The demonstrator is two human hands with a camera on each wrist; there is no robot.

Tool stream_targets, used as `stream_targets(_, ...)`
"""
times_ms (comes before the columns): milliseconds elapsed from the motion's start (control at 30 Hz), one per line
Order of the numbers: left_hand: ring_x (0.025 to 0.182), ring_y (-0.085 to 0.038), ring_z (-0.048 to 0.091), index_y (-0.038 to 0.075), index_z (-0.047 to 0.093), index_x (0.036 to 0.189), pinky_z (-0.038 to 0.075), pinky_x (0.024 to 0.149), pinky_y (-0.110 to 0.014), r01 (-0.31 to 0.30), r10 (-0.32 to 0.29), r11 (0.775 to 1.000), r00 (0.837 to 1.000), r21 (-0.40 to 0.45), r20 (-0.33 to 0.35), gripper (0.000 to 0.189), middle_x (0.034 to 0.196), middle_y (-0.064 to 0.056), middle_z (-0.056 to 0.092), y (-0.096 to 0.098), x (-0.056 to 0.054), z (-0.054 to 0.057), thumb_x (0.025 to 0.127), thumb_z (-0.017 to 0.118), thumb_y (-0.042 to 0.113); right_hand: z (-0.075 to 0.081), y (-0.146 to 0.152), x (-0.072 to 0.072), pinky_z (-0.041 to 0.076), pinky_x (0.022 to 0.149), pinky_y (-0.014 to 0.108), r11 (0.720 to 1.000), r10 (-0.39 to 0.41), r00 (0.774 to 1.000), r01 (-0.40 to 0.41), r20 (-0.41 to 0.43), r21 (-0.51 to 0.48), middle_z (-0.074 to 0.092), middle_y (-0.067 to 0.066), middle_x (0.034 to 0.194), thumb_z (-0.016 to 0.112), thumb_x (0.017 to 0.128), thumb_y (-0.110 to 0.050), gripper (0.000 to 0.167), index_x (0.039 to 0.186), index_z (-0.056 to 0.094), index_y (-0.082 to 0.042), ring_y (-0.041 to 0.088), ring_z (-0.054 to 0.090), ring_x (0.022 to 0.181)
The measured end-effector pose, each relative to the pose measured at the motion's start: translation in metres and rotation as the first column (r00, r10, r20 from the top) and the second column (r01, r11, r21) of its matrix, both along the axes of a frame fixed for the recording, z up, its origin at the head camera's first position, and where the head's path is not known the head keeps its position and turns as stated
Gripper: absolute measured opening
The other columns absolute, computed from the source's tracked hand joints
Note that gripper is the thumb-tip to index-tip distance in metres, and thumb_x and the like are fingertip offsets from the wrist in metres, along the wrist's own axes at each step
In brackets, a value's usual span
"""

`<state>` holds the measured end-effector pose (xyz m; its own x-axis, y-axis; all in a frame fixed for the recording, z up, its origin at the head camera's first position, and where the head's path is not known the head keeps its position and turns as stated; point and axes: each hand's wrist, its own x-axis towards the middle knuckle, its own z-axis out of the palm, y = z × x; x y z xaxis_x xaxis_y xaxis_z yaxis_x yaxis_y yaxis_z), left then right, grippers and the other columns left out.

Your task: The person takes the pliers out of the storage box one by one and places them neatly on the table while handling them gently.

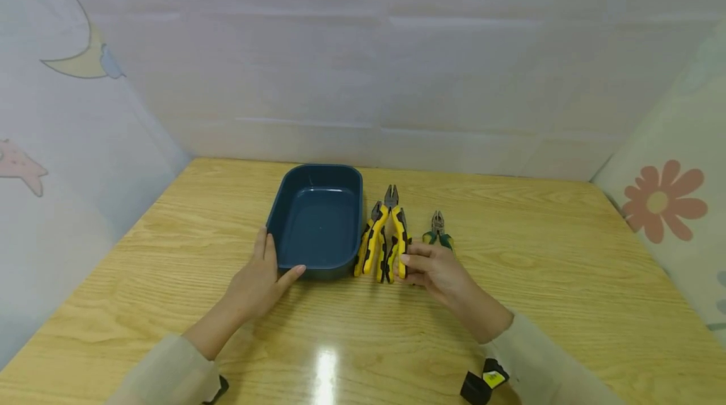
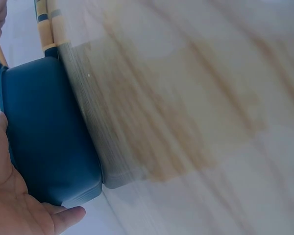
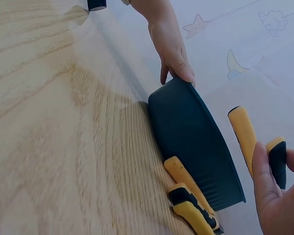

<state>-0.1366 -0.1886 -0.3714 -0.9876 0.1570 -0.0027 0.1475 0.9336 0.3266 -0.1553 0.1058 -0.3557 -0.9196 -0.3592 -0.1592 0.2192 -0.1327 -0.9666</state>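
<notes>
A dark blue rectangular bin stands on the table. My left hand rests against its near left corner, fingers along the outer side and thumb over the front rim. My right hand holds yellow-and-black pliers by one handle, to the right of the bin. Their jaws point away and their handles are spread; the right wrist view shows them raised above the table. Beneath and beside them, more yellow-and-black pliers lie close to the bin wall. Green-handled pliers lie beyond my right hand, which partly covers them.
The wooden table reaches back to a pale cloth wall, with printed side walls at left and right. Black wrist gear with a yellow label shows by my right sleeve. A bright reflection lies on the near tabletop.
</notes>
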Motion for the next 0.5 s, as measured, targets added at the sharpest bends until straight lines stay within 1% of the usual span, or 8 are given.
stream_targets(200, 0.11, -0.044, 0.038, -0.016, 0.005, 0.131, 0.042, 0.075, -0.047, -0.007, 0.007, 1.0, 1.0, 0.002, -0.003, 0.094, 0.138, -0.027, -0.005, -0.001, -0.001, 0.0, 0.083, 0.028, 0.062, -0.003, 0.01, 0.002, 0.047, 0.072, 0.034, 1.0, -0.011, 1.0, 0.01, 0.008, 0.017, 0.049, 0.01, 0.083, 0.046, 0.088, -0.001, 0.035, 0.113, 0.036, 0.022, 0.019, 0.058, 0.074)
stream_targets(300, 0.109, -0.044, 0.039, -0.016, 0.006, 0.131, 0.042, 0.075, -0.047, -0.007, 0.007, 1.0, 1.0, 0.001, -0.004, 0.094, 0.138, -0.028, -0.005, -0.001, -0.001, -0.001, 0.083, 0.027, 0.062, -0.005, 0.015, 0.002, 0.047, 0.072, 0.034, 1.0, -0.018, 1.0, 0.017, 0.019, 0.024, 0.049, 0.009, 0.081, 0.046, 0.087, -0.001, 0.038, 0.113, 0.035, 0.024, 0.017, 0.057, 0.072)
stream_targets(433, 0.11, -0.044, 0.038, -0.016, 0.006, 0.131, 0.042, 0.076, -0.047, -0.006, 0.006, 1.0, 1.0, 0.0, -0.007, 0.094, 0.138, -0.028, -0.004, -0.002, -0.001, -0.001, 0.083, 0.027, 0.062, -0.008, 0.02, 0.004, 0.047, 0.074, 0.036, 1.0, 0.003, 1.0, -0.004, 0.014, 0.024, 0.052, 0.009, 0.081, 0.046, 0.088, -0.002, 0.041, 0.114, 0.031, 0.025, 0.017, 0.058, 0.072)
stream_targets(500, 0.111, -0.043, 0.037, -0.016, 0.006, 0.131, 0.042, 0.076, -0.048, -0.005, 0.005, 1.0, 1.0, 0.002, -0.011, 0.094, 0.138, -0.028, -0.004, -0.002, -0.001, -0.002, 0.083, 0.027, 0.062, -0.009, 0.023, 0.004, 0.046, 0.074, 0.036, 1.0, 0.008, 1.0, -0.008, 0.009, 0.025, 0.052, 0.01, 0.08, 0.046, 0.088, -0.002, 0.036, 0.111, 0.036, 0.024, 0.017, 0.058, 0.071)
